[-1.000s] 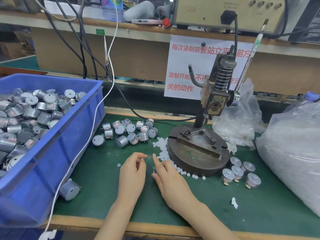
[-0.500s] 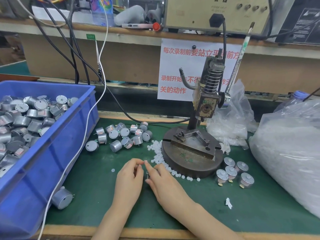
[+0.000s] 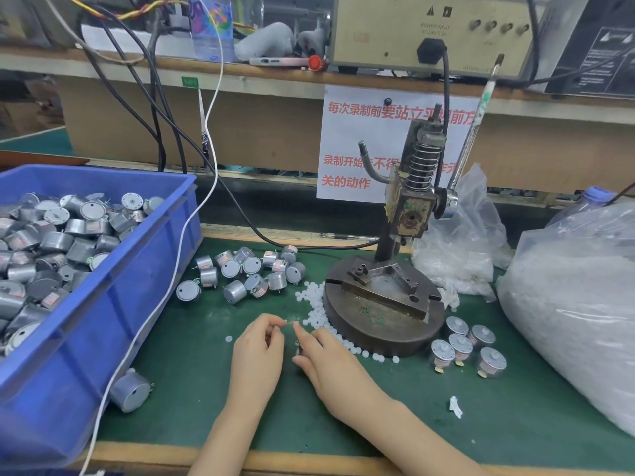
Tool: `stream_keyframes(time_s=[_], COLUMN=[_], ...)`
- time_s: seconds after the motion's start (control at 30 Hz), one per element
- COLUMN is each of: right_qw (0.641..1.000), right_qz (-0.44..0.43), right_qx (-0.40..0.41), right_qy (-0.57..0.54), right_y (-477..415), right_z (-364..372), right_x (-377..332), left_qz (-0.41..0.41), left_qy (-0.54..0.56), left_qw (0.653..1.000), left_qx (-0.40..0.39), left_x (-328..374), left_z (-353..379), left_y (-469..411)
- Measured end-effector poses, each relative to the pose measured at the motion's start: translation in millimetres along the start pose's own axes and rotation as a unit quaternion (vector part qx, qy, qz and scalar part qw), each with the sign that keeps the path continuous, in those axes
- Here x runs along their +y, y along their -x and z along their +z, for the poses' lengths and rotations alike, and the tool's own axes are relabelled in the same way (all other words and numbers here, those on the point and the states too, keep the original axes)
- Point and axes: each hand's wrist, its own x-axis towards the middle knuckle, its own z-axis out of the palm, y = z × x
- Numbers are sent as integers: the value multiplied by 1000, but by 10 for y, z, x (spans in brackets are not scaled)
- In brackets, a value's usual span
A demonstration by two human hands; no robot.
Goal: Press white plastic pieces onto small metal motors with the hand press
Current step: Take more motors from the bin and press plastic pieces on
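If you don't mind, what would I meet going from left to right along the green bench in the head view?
Blue bin full of motors → loose motors → hand press → group of five motors → large clear bag of white pieces.

You have one hand press (image 3: 412, 218), one blue bin (image 3: 103, 321), and five upright motors (image 3: 460, 343) at four o'clock from the press.
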Motion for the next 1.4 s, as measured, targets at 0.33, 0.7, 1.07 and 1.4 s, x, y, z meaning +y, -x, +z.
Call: stream_keyframes(time_s=[0.33,0.7,1.07,1.4], right_qw=[996,976,930,913], right_qz=[15,100,213,250], right_qx=[65,107,237,292], right_qy=[-52,-158,-183,-135], right_y=[266,494,55,-150], right_z=[-36,-191,-758,-888], right_x=[-17,-95,361,669], left_qz=[-20,-32,-52,-65], left_qy=[24,40,52,54], left_qw=[999,999,997,996], left_qx=[7,9,7,9], left_x=[33,28,41,46], left_z=[-10,-10,-17,-20], left_y=[10,-6,-10,-17])
